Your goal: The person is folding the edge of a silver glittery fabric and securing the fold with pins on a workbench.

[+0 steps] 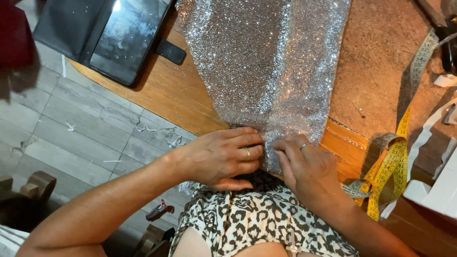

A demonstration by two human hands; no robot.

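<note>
A silver glitter fabric (266,62) lies across the wooden table (171,95) and hangs over its near edge. My left hand (221,157) pinches the fabric's lower edge from the left, a ring on one finger. My right hand (307,169) presses and grips the same edge from the right, also with a ring. Both hands meet at the fabric's bottom corner, above my lap in a leopard-print garment (257,219).
A yellow measuring tape (392,166) trails along the table's right side. A phone in a black flip case (119,38) lies at the top left. A brown cork-like mat (381,62) lies under the fabric. White items (440,188) sit at the right edge. Grey floor (71,128) with scraps is at left.
</note>
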